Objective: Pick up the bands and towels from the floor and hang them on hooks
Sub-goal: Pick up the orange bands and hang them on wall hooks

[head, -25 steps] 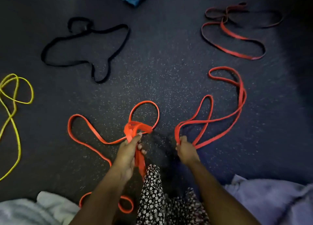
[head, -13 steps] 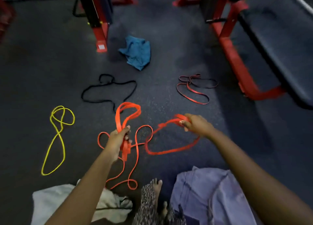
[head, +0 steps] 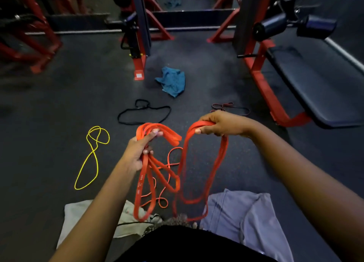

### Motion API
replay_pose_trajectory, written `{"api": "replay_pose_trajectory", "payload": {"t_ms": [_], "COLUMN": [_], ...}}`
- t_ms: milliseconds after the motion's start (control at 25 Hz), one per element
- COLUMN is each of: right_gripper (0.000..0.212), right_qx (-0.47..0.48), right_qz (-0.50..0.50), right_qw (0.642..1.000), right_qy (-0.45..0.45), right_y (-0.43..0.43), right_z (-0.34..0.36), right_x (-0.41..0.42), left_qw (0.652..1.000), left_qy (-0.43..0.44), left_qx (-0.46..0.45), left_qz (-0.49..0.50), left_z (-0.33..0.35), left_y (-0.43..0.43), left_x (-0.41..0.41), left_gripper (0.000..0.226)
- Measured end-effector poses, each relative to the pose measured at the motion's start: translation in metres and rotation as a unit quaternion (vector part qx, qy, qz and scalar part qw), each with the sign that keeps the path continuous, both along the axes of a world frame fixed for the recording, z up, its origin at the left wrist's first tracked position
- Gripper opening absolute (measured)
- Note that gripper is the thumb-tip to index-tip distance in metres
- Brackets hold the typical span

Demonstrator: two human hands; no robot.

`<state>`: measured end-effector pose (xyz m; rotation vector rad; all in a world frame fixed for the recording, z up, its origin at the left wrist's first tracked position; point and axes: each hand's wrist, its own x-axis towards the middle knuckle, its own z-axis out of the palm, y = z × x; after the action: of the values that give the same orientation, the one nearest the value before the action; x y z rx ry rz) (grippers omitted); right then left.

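Observation:
My left hand (head: 140,151) grips a bunch of orange resistance bands (head: 149,175) whose loops hang down off the floor. My right hand (head: 220,124) holds another orange band (head: 214,169), also lifted and hanging in a long loop. A thin orange band (head: 163,201) still lies on the floor below them. On the dark floor lie a yellow band (head: 92,157), a black band (head: 143,112), a dark red band (head: 228,107) and a blue towel (head: 172,81). A white towel (head: 78,218) and a lilac towel (head: 244,216) lie near my feet.
Red-framed gym machines stand at the back: one post (head: 138,64) by the blue towel, others at far left (head: 29,41). A padded bench (head: 319,90) on a red frame fills the right side. No hooks are in view.
I have risen from a low crouch. Both hands lifted the orange bands off the floor, and the view now takes in the machines and the bench.

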<state>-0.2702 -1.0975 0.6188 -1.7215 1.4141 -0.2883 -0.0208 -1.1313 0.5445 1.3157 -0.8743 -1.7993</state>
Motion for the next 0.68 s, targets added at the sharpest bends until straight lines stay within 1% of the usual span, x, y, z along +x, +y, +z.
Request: {"api": "replay_pose_trajectory", "payload": {"t_ms": [80,120,160,200,240,280,320,360,440,480,520,600,640,680], "right_gripper": [0.022,0.021,0.022,0.022,0.022,0.024,0.024,0.023,0.032,0.035,0.032,0.025,0.027,0.031], "right_qx": [0.051,0.063,0.069,0.063,0.034,-0.005,-0.039,-0.058,-0.079,-0.089,-0.090,-0.049,-0.031,-0.027], "right_qz": [-0.035,-0.057,-0.077,-0.095,-0.095,-0.082,-0.073,-0.084,-0.135,-0.132,-0.110,-0.034,-0.007,0.005], "right_qw": [0.992,0.985,0.981,0.983,0.993,0.995,0.986,0.980,0.979,0.977,0.976,0.980,0.982,0.987], "right_qy": [-0.111,-0.147,-0.162,-0.142,-0.060,0.054,0.145,0.172,0.130,0.142,0.165,0.190,0.184,0.156], "right_y": [0.015,0.022,0.027,0.030,0.035,0.042,0.048,0.056,0.072,0.079,0.083,0.089,0.091,0.092], "right_z": [0.003,0.003,0.003,0.002,0.001,0.001,-0.002,-0.002,0.003,0.008,0.011,0.014,0.014,0.014], "right_x": [0.017,0.024,0.029,0.033,0.038,0.043,0.049,0.055,0.067,0.072,0.074,0.082,0.089,0.095], "left_qw": [0.999,0.999,0.999,0.999,0.999,0.999,0.999,0.999,0.999,0.998,0.997,0.992,0.990,0.988], "left_qy": [0.037,0.043,0.040,0.034,0.027,0.022,0.018,0.017,0.009,-0.001,-0.007,-0.002,0.010,0.027], "left_qx": [-0.005,-0.015,-0.023,-0.028,-0.028,-0.028,-0.030,-0.033,-0.046,-0.057,-0.070,-0.094,-0.099,-0.099], "left_qz": [0.016,0.021,0.025,0.030,0.032,0.031,0.026,0.018,-0.004,-0.016,-0.032,-0.078,-0.099,-0.112], "left_z": [0.004,0.006,0.009,0.011,0.013,0.014,0.013,0.012,0.006,0.005,0.003,0.002,0.002,0.003], "left_y": [0.010,0.013,0.017,0.020,0.024,0.029,0.035,0.042,0.057,0.064,0.070,0.078,0.084,0.090], "left_x": [0.010,0.015,0.021,0.026,0.032,0.038,0.043,0.048,0.056,0.059,0.060,0.056,0.052,0.047], "left_gripper": [0.008,0.007,0.007,0.008,0.008,0.008,0.005,0.004,0.011,0.015,0.018,0.027,0.030,0.033]}}
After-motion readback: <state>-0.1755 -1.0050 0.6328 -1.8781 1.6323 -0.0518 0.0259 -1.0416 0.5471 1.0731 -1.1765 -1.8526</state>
